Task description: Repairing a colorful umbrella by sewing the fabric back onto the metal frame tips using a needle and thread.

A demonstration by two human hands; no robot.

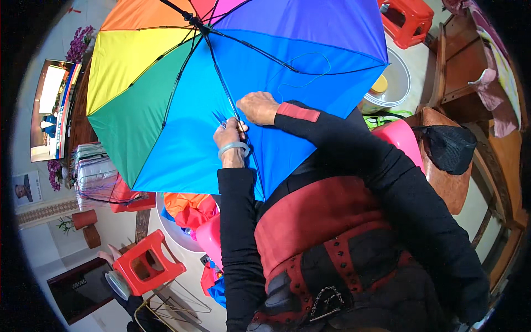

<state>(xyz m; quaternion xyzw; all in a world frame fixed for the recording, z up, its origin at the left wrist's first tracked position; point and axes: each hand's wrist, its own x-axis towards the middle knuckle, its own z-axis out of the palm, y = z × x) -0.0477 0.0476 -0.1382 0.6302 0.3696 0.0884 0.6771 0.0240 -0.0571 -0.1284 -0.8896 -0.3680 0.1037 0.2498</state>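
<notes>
The screen (51,110) is at far left. The open umbrella (243,77) occupies the upper centre. At frame centre, the left hand (229,136) grasps a rib (220,76); beside it, the right hand (258,108) is curled, contents indeterminable.

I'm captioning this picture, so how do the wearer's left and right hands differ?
The left hand has a pale bracelet at its wrist; the right hand shows none, and a red patch marks its black sleeve. The left hand comes in nearly straight from below and sits lower; the right hand slants in from the right and sits higher. Both are bare, over the blue part of the umbrella.
</notes>
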